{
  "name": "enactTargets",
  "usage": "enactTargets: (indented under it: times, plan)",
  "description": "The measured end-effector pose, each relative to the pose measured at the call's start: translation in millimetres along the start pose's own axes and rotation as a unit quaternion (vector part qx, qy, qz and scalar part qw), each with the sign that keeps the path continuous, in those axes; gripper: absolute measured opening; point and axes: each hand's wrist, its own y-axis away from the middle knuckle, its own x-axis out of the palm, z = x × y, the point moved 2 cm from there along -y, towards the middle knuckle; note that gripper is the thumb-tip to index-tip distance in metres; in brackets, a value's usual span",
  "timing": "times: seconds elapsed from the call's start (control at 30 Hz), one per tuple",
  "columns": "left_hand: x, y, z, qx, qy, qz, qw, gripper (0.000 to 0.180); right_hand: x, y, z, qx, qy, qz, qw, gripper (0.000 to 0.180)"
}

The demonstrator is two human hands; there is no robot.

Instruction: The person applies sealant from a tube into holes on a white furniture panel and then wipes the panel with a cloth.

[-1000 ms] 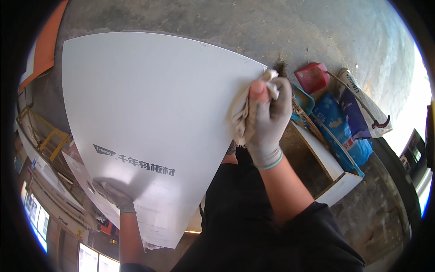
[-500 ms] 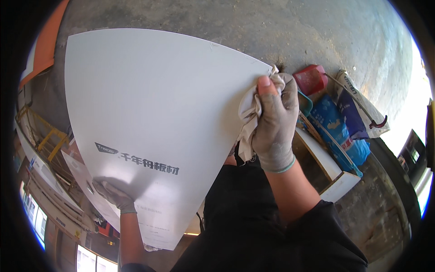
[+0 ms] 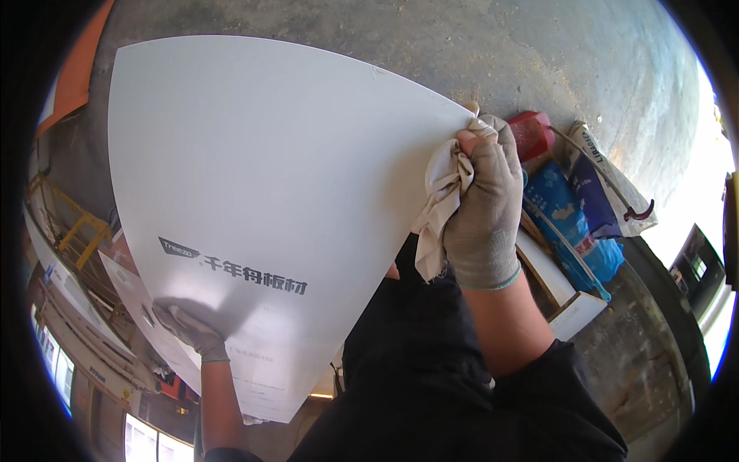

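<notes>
A large white board (image 3: pixel 269 154) with dark printing on its face fills the left and middle of the head view. My right hand (image 3: pixel 489 212), in a grey knit glove with the thumb tip bare, is closed on a crumpled cream rag (image 3: pixel 443 192) at the board's right corner. Part of the rag lies against the board's edge, and a frayed end hangs below. Lower left, my left hand (image 3: pixel 188 327), gloved in the same grey, lies flat on the board's face with its fingers stretched out. Both forearms come up from the lower edge.
Right of my right hand lie a red dustpan (image 3: pixel 531 137), a blue bag (image 3: pixel 573 219) and a white-and-purple sack (image 3: pixel 608 185) on the concrete floor (image 3: pixel 477 46). A white box-like frame (image 3: pixel 577 314) stands nearer. Far left are a yellow metal frame (image 3: pixel 81 231) and an orange panel (image 3: pixel 77 73).
My right hand has moved slightly right with the rag, and its fingers have turned further over the board's edge. My left hand stays in nearly the same place on the board.
</notes>
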Motion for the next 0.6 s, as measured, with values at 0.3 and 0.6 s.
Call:
enactTargets:
  times: [0.3, 0.6]
  plan:
    - [-1, -2, 16, 0.020, -0.025, -0.004, 0.999, 0.070, -7, -17, -7, 0.015, -0.065, -0.005, 0.998, 0.015]
    - [0, 0, 7, 0.001, 0.021, -0.003, 1.000, 0.068, -10, -11, -12, -0.039, -0.076, 0.012, 0.996, 0.017]
